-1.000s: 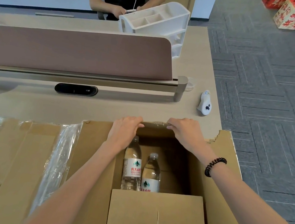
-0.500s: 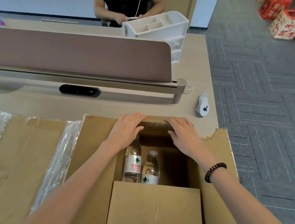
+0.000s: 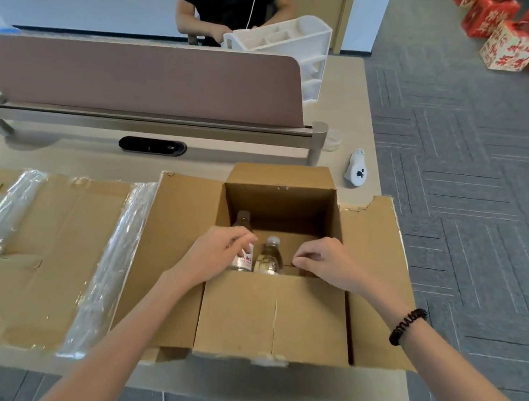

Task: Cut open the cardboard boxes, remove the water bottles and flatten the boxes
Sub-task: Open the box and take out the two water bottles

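Between the hands, a bottle (image 3: 270, 258) stands in the open box (image 3: 275, 318). Left hand (image 3: 216, 254) overlaps a second bottle (image 3: 243, 219); grip undetermined. Right hand (image 3: 323, 262) loosely curled, empty.

one open cardboard box (image 3: 363, 279), two water bottles (image 3: 270, 257) in it. one flattened box (image 3: 51, 241) with two strips of clear tape (image 3: 105, 264). two hands: left hand (image 3: 213, 257), right hand (image 3: 328, 265). one black coil bracelet (image 3: 407, 326). one small white cutter (image 3: 357, 170), one white desk organiser (image 3: 296, 41), at least five red gift boxes (image 3: 512, 45).
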Available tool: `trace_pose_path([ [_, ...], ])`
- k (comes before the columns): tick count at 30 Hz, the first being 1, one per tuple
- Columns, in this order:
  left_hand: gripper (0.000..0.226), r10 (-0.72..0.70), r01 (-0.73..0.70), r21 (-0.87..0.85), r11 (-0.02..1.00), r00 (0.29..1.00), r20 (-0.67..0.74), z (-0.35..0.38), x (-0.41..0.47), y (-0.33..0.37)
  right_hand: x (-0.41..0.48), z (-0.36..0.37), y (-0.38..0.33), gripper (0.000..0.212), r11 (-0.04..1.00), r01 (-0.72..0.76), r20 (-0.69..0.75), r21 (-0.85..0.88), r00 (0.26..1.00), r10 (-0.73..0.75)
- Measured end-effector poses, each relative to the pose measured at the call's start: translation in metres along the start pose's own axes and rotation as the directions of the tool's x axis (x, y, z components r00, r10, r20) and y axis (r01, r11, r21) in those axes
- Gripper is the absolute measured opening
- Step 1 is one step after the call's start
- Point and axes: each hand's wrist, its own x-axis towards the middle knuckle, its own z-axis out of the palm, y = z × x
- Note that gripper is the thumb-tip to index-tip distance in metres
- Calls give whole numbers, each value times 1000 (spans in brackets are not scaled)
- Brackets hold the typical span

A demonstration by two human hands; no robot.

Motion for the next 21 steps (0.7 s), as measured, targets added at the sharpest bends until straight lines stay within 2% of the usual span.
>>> trace_pose_path([
  [3, 29, -32, 33, -37, 999, 999, 28, 3, -18, 11, -15, 5, -7, 15, 1000, -6, 25, 30, 1000, 6],
  [6, 29, -24, 24, 22, 999, 1000, 14, 7, -36, 19, -30, 8, -13, 13, 997, -9, -60, 72, 998, 13],
  [14, 14, 105, -90, 82, 993, 974, -201, 0, -88, 51, -73, 8, -52, 12, 995, 41, -265, 91, 964, -15],
  [18, 13, 118, -101, 75, 992, 958, -260, -8, -117, 66, -108, 0, -74, 10, 988, 97, -268, 123, 961, -61],
  [21, 9, 122, -128, -9, 992, 962, -246, -14, -142, 72, -131, -2, -80, 12, 975, 92, -186, 201, 981, -54],
])
